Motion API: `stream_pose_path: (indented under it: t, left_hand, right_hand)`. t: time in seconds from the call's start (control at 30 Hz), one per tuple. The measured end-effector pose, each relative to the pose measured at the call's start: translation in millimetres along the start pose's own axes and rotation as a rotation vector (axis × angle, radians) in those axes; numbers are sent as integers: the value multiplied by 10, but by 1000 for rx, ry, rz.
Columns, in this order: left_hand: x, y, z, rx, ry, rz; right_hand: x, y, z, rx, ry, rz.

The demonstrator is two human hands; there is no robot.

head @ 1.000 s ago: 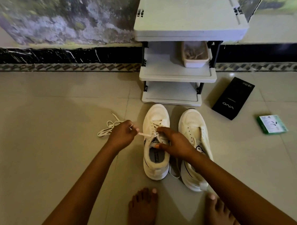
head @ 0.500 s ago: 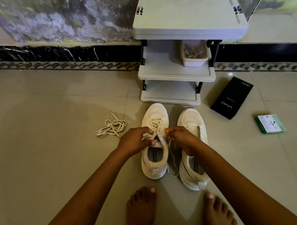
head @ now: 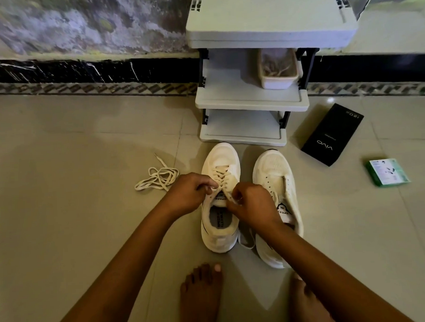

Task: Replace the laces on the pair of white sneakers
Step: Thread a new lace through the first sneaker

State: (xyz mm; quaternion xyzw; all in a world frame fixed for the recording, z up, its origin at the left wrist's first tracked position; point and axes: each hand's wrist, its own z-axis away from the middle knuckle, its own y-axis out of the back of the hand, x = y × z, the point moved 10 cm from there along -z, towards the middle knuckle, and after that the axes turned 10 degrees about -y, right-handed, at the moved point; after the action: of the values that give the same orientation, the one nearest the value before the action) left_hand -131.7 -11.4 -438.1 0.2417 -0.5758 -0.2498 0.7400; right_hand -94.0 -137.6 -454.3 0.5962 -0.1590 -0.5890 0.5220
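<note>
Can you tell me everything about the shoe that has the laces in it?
The laced sneaker is white, with a cloth-like upper and a thick pale sole. It stands flat on the tiled floor, toe pointing at the small shelf, beside its unlaced partner. A cream lace crisscrosses its front. Its tongue bears dark letters, and a printed insole shows inside the open heel. The left hand and right hand each pinch a lace end at the top eyelets.

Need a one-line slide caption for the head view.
Both hands, left hand and right hand, pinch lace ends over the laced sneaker; a loose lace lies on the floor.
</note>
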Motion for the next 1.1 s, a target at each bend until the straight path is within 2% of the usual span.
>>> stream_pose_path:
  t: [0.13,0.37,0.53,0.97,1.1]
  left_hand:
    - [5,-84,59,69,16,39]
    - [166,-253,125,185,-27,-141]
    - [110,-265,187,289,-4,-76]
    - [88,-311,229,382,38,-135]
    - [71,-337,202,384,17,-140]
  right_hand:
    - [47,51,13,32,-35,-71]
    - [130,60,-34,-9,-64,-184]
    - [155,56,-42,-46,-68,-234]
    - [91,-2,-31,-162,6,-132]
    - [95,11,-78,-145,10,-131]
